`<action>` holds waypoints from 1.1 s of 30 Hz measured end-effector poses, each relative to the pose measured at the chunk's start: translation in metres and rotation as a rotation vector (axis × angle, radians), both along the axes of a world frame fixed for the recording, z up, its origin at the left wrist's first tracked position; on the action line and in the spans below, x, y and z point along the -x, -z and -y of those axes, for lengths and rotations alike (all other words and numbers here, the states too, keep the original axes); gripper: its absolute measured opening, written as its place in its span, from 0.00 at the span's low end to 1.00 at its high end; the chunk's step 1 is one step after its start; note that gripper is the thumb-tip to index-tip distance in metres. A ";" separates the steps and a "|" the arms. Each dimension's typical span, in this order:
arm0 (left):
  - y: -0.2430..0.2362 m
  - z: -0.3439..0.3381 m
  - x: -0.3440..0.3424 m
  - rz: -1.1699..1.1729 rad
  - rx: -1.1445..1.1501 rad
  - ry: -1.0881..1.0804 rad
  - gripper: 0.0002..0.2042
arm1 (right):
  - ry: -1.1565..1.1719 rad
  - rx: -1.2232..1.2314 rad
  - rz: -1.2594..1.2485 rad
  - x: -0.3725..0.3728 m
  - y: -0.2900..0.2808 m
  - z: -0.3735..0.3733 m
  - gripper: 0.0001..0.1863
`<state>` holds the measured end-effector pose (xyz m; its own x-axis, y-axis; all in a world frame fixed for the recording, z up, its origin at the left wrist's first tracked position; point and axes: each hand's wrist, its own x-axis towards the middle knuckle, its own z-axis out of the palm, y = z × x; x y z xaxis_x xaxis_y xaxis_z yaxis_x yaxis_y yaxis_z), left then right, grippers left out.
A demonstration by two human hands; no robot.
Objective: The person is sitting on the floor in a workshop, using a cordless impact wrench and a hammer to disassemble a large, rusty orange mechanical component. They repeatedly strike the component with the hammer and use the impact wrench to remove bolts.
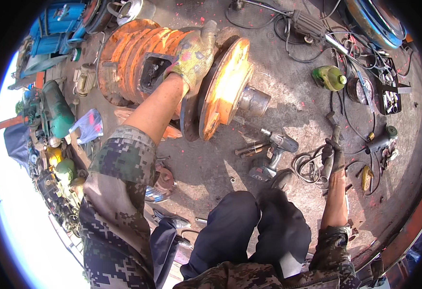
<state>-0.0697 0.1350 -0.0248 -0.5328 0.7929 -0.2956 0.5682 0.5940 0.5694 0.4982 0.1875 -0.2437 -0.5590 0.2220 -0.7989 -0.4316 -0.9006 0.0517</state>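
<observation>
The gloved left hand [195, 54] lies flat, fingers spread, on top of the orange ribbed drum [172, 72] lying on its side toward the ground's far-left corner, axle pointing right, while the right hand [332, 155] grips a dark tool [333, 137] well apart.

The left hand [194, 53] hides part of the orange motor housing [172, 72]; small tools in the tray [389, 94] are indistinct.

A grey concrete floor [288, 111] lies in hard sunlight, flecked with red bits and crossed by black cables [269, 24]. A green bottle [329, 77] stands at the right; old motors and blue machinery [59, 21] crowd the left edge.
</observation>
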 end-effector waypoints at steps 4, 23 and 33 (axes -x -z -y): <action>0.002 0.007 0.003 -0.218 -0.009 0.131 0.28 | 0.037 0.143 0.054 0.055 -0.062 0.032 0.08; -0.002 0.006 0.004 -0.066 0.226 0.040 0.36 | 0.472 -0.121 0.547 0.172 -0.219 0.039 0.10; -0.004 0.003 -0.006 -0.106 0.095 0.022 0.29 | -0.253 -0.178 0.261 0.304 -0.245 0.057 0.05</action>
